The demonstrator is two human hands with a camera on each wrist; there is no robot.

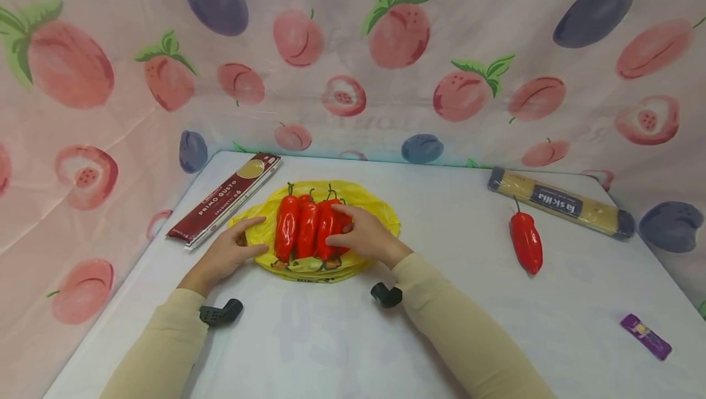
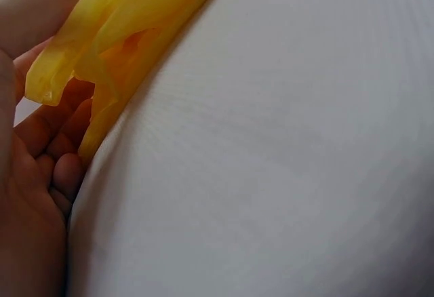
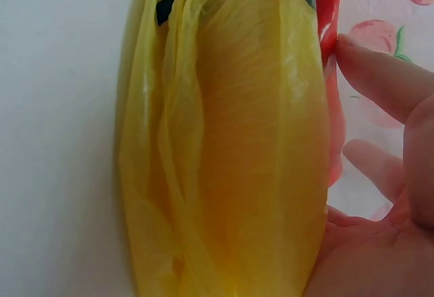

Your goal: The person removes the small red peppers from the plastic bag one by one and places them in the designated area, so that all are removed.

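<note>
Several glossy red chili peppers (image 1: 307, 227) lie side by side on a crumpled yellow plastic bag (image 1: 300, 272), their dark stems pointing away. My left hand (image 1: 223, 256) is at the bag's left edge, thumb and index finger spread apart. In the left wrist view, yellow plastic (image 2: 125, 46) passes between that thumb and the other fingers. Over the rightmost pepper is my right hand (image 1: 372, 236), thumb and fingers apart. Its thumb tip is right at a red pepper (image 3: 329, 12) in the right wrist view, where the upright bag side (image 3: 251, 141) stands before the peppers.
A dark red spaghetti packet (image 1: 226, 200) lies behind the left hand. On the right are a single red pepper (image 1: 526, 243), a clear pasta packet (image 1: 590, 212) and a small purple packet (image 1: 645, 336). Fruit-patterned cloth (image 1: 386, 111) hangs behind the white table (image 1: 309, 344).
</note>
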